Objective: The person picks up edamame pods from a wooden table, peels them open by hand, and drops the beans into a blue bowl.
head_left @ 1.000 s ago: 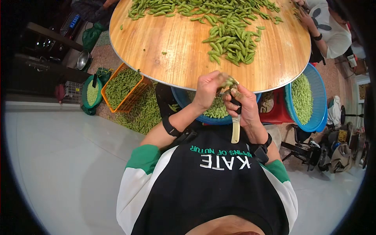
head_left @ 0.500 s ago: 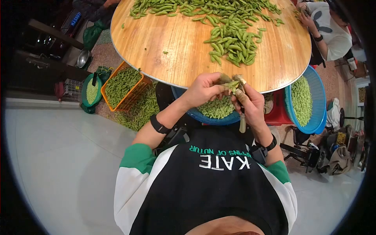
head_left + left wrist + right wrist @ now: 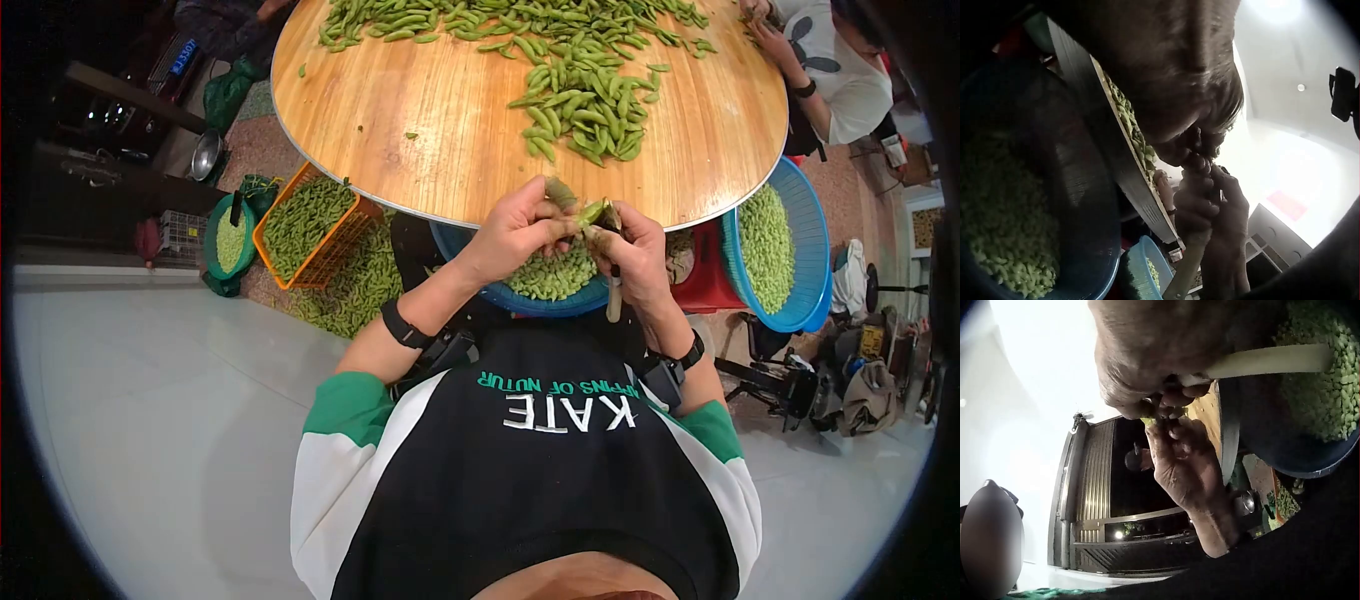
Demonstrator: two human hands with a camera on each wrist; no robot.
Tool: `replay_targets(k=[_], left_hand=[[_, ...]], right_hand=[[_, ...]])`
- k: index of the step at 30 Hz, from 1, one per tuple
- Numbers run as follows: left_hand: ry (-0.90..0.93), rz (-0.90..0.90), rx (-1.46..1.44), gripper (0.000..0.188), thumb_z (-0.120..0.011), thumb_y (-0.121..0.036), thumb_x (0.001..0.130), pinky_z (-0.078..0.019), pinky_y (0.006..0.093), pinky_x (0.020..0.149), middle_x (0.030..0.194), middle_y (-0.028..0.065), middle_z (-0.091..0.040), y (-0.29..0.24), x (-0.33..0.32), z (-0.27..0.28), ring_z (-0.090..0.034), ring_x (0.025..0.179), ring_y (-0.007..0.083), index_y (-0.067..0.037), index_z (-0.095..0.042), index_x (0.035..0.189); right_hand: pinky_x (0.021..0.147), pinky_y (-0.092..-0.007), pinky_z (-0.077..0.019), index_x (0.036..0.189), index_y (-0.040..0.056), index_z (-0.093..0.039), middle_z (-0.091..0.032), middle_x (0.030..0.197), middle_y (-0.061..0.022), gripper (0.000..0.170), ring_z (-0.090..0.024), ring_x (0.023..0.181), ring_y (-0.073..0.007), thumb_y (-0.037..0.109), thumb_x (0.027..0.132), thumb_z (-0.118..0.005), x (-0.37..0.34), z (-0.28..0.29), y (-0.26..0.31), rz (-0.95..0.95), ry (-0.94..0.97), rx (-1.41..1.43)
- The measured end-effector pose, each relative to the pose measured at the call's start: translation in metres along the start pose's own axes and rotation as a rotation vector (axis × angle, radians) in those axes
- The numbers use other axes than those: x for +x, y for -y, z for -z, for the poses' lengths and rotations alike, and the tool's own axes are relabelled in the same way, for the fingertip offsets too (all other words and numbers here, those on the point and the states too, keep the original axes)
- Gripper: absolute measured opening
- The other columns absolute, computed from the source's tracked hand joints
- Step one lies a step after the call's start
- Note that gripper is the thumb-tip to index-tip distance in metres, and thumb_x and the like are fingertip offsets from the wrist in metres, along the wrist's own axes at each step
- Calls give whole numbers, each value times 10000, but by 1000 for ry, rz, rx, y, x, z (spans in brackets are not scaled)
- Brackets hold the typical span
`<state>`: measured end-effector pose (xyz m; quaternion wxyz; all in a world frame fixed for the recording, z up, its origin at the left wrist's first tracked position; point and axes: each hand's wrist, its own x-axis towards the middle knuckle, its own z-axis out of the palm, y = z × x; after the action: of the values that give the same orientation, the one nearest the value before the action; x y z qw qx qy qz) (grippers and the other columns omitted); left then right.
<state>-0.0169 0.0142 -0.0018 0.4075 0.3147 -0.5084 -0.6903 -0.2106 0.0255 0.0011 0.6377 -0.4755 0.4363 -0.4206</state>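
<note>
Over the near edge of the table, my left hand (image 3: 515, 232) pinches a green edamame pod (image 3: 593, 212) between thumb and fingers. Close against it, my right hand (image 3: 637, 252) has its fingertips on the same pod. That hand also grips a slim tool, whose flat cream handle (image 3: 1272, 361) sticks out below the palm; its working end is hidden in the fingers. Dark grime covers the fingertips. Right under both hands stands a blue basin (image 3: 560, 306) holding shelled beans (image 3: 550, 275). A heap of whole pods (image 3: 590, 110) lies on the round wooden table (image 3: 420, 170).
At the left stand an orange crate (image 3: 325, 250) of pods and a green basin (image 3: 217, 255) of beans, with loose pods (image 3: 350, 290) on the floor. A blue basket (image 3: 815, 240) of beans is at the right. Another person (image 3: 835, 75) sits across the table's right side.
The hands have stayed together over the basin, shifting slightly. The left hand's fingers have turned round the pod, and the tool's handle has tilted and shows less.
</note>
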Motion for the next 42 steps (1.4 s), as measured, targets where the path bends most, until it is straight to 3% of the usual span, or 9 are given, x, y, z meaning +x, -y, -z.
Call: replay_targets(k=[17,19,23,26,28,31,35,38,42], left_hand=[[-3,121,-348,199,-590,-53,906,-444,186,540,793,9,-623,12,-2,-2,-613,667,67,-55,-472,1066],[-15,-47,96,168,-580,-28,890,-444,206,549,778,-3,-624,5,-2,-1,-619,681,78,-26,-508,1042],[-22,-18,251,142,-578,-3,880,-468,227,652,868,16,-618,4,-6,2,-556,754,57,-1,-555,1020],[-78,-212,400,88,-572,2,862,-474,255,641,843,59,-620,7,-7,-2,-582,710,115,16,-584,948],[-168,-428,902,133,-559,19,829,-484,308,647,826,119,-611,6,-9,2,-600,698,227,17,-585,959],[-336,-592,1123,128,-540,16,749,-478,394,611,752,144,-552,-10,-19,12,-568,703,346,-10,-570,871],[-283,-239,1600,149,-551,4,751,-476,404,683,805,139,-560,-60,-74,46,-562,801,318,-19,-589,892],[-184,-180,1831,161,-556,9,752,-474,407,706,831,145,-561,-75,-81,57,-559,821,319,-21,-596,906],[-181,-437,1447,164,-552,24,758,-476,398,708,854,159,-559,-54,-14,52,-557,804,334,-21,-593,910]], right_hand=[[442,-187,-341,888,13,-586,-575,679,-19,94,-472,502,-48,70,820,-553,6,3,-10,-131,92,203],[443,-186,-343,888,16,-587,-577,682,-17,96,-473,502,-47,81,826,-555,9,3,-11,-148,73,143],[439,-191,-341,896,13,-592,-578,691,-22,114,-469,492,-58,102,843,-545,8,1,-14,-111,72,89],[432,-197,-337,923,0,-590,-587,716,-39,142,-474,489,-71,110,854,-533,8,-1,-15,-103,106,137],[432,-196,-340,941,-4,-588,-594,730,-44,159,-485,496,-74,121,858,-534,7,-3,-13,-95,126,149],[433,-194,-357,984,-15,-573,-608,774,-58,180,-505,508,-82,111,867,-519,4,0,-11,-73,85,41],[446,-191,-376,1086,-30,-558,-616,817,-64,236,-537,552,-81,119,913,-495,-2,11,-12,-120,62,121],[445,-189,-373,1123,-26,-555,-605,808,-57,255,-525,548,-77,136,938,-488,-1,10,-13,-132,58,173],[423,-186,-367,1198,-16,-540,-582,769,-41,290,-498,511,-68,140,968,-459,4,3,-18,-79,90,125]])
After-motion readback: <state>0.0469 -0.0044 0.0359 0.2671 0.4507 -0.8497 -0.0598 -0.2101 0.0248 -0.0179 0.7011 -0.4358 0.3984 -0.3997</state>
